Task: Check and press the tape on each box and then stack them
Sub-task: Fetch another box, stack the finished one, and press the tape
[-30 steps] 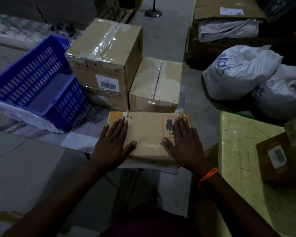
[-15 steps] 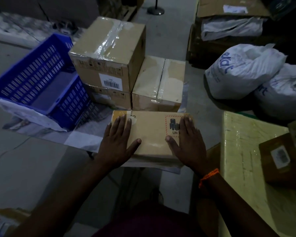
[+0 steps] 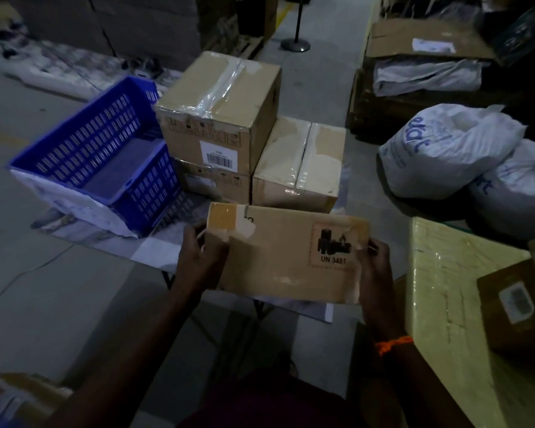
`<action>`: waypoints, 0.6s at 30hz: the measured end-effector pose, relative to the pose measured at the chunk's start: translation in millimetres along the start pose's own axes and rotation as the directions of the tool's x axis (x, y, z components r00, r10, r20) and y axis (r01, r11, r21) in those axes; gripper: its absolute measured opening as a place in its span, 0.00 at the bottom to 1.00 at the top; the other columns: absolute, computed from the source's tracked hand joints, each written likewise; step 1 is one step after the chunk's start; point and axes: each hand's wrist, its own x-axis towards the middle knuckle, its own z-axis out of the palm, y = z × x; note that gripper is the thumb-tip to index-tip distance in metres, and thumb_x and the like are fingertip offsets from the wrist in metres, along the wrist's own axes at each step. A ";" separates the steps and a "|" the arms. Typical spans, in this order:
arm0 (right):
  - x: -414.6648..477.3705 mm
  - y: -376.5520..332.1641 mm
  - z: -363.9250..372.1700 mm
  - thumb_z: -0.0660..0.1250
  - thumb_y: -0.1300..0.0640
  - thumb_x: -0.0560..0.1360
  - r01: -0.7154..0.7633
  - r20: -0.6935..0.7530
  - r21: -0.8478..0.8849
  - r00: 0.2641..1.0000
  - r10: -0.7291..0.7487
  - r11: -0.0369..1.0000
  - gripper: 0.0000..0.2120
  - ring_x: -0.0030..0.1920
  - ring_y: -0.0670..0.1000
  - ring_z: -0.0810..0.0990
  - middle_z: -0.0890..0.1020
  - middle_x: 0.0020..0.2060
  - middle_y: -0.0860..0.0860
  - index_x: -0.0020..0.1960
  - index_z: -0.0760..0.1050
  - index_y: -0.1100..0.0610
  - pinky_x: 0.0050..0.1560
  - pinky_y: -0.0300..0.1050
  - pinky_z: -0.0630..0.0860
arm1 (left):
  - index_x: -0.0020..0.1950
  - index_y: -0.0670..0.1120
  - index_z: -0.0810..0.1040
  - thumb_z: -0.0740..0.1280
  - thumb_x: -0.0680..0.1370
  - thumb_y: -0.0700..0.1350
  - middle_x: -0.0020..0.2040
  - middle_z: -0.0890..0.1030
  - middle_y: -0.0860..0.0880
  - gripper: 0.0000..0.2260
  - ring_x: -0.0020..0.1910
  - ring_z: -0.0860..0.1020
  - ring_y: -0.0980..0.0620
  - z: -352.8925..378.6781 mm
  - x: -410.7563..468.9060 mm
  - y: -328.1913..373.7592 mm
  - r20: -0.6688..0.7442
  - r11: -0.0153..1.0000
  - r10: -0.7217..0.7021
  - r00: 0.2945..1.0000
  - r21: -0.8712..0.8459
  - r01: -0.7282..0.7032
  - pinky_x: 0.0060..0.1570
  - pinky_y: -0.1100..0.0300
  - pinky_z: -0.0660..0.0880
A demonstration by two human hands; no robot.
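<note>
Above a dim warehouse table, a left hand (image 3: 203, 257) and right hand (image 3: 376, 273) grip a flat taped box (image 3: 286, 257) by its ends.

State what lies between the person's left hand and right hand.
In the head view, the flat UN 3481 cardboard box spans the gap; the left hand and right hand grip its ends.
</note>
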 end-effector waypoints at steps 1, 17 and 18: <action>-6.1 3.7 -0.6 0.63 0.42 0.81 -0.021 -0.011 0.081 1.000 0.022 0.997 0.17 0.55 0.49 0.83 0.83 0.55 0.48 0.65 0.71 0.49 0.51 0.51 0.79 | 0.67 0.53 0.70 0.67 0.75 0.59 0.62 0.77 0.56 0.23 0.59 0.77 0.55 -0.8 -5.2 -2.6 -0.015 0.995 -0.032 0.999 -0.093 0.030 0.55 0.50 0.76; -43.3 74.1 -11.1 0.71 0.50 0.80 -0.092 -0.020 -0.261 0.996 0.090 0.961 0.25 0.57 0.51 0.77 0.75 0.62 0.51 0.72 0.68 0.57 0.39 0.27 0.74 | 0.66 0.50 0.68 0.71 0.75 0.62 0.66 0.75 0.47 0.27 0.65 0.75 0.48 16.1 -52.8 -78.9 0.026 0.985 -0.118 0.993 0.126 0.114 0.62 0.42 0.77; -42.2 74.4 -10.0 0.70 0.49 0.80 -0.080 -0.011 -0.278 0.997 0.081 0.957 0.26 0.58 0.51 0.77 0.75 0.63 0.52 0.73 0.67 0.57 0.39 0.27 0.74 | 0.68 0.48 0.67 0.71 0.77 0.58 0.67 0.74 0.47 0.26 0.65 0.75 0.47 17.0 -52.4 -79.0 0.023 0.982 -0.089 0.996 0.170 0.084 0.61 0.44 0.77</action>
